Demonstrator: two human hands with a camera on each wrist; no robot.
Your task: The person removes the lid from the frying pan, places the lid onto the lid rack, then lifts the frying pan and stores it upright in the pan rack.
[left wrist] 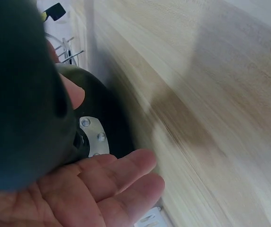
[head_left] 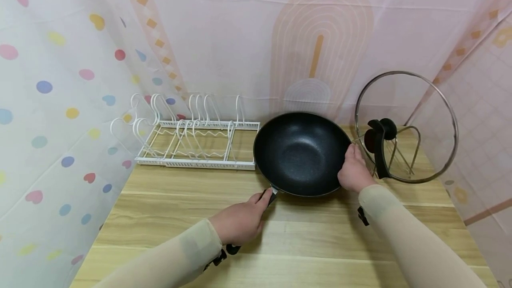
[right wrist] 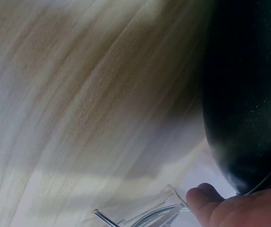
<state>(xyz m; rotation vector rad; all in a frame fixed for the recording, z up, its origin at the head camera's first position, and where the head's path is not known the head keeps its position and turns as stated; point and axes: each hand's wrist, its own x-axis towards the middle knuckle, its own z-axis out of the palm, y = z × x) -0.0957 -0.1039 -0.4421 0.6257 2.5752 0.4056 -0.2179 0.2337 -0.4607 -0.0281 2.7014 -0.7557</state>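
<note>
A black wok [head_left: 302,154] is held by both hands over the wooden table, its inside facing up. My left hand [head_left: 242,219] grips its black handle, which shows large in the left wrist view, close to the riveted metal bracket [left wrist: 96,137]. At the wok's right side my right hand [head_left: 356,170] holds the rim. In the right wrist view the fingers [right wrist: 204,205] lie beside the wok's dark outer wall [right wrist: 249,94]; the thumb is hidden there. A glass lid [head_left: 424,101] with a metal rim and black knob stands upright just right of that hand.
To the left of the wok stands a white wire rack [head_left: 200,163] with several upright loops. The glass lid leans in a metal wire stand [head_left: 418,141]. Patterned curtains [head_left: 224,34] close in the table [head_left: 312,252] at the back and sides.
</note>
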